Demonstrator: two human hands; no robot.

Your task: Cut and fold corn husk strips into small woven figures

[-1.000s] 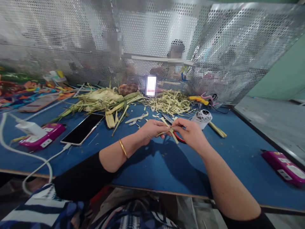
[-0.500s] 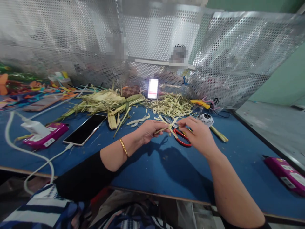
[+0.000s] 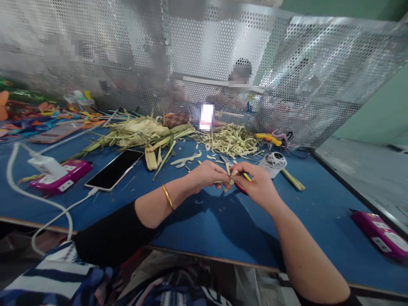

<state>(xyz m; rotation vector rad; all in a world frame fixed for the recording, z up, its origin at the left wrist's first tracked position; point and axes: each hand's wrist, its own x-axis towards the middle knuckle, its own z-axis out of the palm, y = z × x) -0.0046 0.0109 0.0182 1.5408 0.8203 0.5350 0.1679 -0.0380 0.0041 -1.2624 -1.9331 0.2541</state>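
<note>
Pale green-yellow plant strips (image 3: 228, 169) cross each other between my two hands, above the blue table. My left hand (image 3: 211, 174), with a gold bangle at its wrist, pinches the strips from the left. From the right, my right hand (image 3: 255, 182) pinches them too, its fingertips close to those of the left. Red-handled scissors (image 3: 241, 188) lie beneath my right hand, mostly covered by it. A yellow object (image 3: 246, 176) shows beside the right fingers, its kind unclear. Just beyond that hand stands a white lattice-like cup or roll (image 3: 273, 163).
Behind my hands lie a heap of shredded strips (image 3: 234, 140) and a pile of husk-like leaves (image 3: 143, 131). A phone (image 3: 115, 170) on a white cable and a purple power strip (image 3: 65, 178) are left; another power strip (image 3: 379, 233) is right. A perforated metal screen (image 3: 204, 55) closes the back.
My right hand has moved left and closed its fingertips on the strips beside my left hand. More of the scissors is now covered. The view has shifted slightly.
</note>
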